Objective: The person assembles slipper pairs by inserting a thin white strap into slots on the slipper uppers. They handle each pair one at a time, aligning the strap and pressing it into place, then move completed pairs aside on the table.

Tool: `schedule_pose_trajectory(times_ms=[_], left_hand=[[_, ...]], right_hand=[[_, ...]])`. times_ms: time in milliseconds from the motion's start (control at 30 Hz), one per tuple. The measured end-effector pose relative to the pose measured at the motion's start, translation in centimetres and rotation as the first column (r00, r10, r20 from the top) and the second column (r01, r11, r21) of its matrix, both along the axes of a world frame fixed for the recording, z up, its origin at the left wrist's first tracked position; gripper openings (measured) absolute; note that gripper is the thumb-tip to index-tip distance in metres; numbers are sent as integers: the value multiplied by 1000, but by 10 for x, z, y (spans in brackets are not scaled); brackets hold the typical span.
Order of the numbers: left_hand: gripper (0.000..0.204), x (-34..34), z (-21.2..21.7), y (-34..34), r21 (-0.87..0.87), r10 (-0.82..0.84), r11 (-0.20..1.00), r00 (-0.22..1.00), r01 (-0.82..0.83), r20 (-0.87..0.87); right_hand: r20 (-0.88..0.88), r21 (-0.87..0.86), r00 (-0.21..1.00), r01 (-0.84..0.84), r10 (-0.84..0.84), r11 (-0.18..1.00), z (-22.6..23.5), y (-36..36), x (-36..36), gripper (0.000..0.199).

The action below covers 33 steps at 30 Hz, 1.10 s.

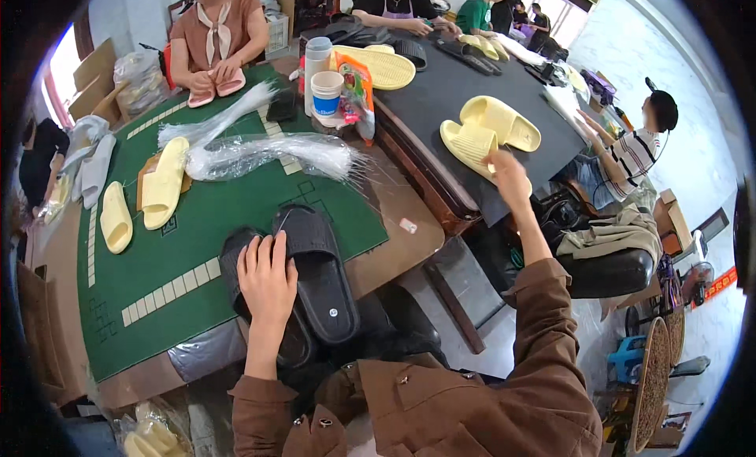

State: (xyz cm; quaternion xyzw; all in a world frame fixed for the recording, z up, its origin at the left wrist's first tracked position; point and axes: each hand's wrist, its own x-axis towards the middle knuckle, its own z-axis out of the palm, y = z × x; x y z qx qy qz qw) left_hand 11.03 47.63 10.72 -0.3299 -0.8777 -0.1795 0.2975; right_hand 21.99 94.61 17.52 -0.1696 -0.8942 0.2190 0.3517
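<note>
My left hand (267,277) lies on the strap of a black slide slipper (292,339), its fingers stretched out over it. Beside it is the matching black slipper (321,280); the pair sits at the near edge of the green-topped table. My right hand (510,179) reaches over the dark table at the right. Its fingers are closed at the side of a pale yellow slipper (470,144), partly covering it. Against that slipper leans another yellow slipper (516,131).
On the green mat (228,221) lie a yellow slipper pair (164,185) and bundles of clear plastic ties (272,157). Paper cups (325,94) stand near a colourful bag (354,83). Across the tables several people handle slippers. A black stool (610,274) bears clothing at right.
</note>
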Motion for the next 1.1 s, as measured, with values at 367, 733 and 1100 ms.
schedule_pose_trajectory(times_ms=[367, 733, 1100], left_hand=[[51, 0, -2, -3, -5, 20, 1000, 1000, -20, 7], [53, 1, -5, -4, 6, 25, 1000, 1000, -25, 18], [54, 22, 23, -8, -9, 8, 1000, 996, -7, 87]], right_hand=[[181, 21, 885, 433, -429, 901, -4, 136, -46, 41], [299, 286, 884, 275, -359, 918, 5, 107, -59, 37], [438, 121, 894, 38, -88, 992, 19, 67, -30, 35]])
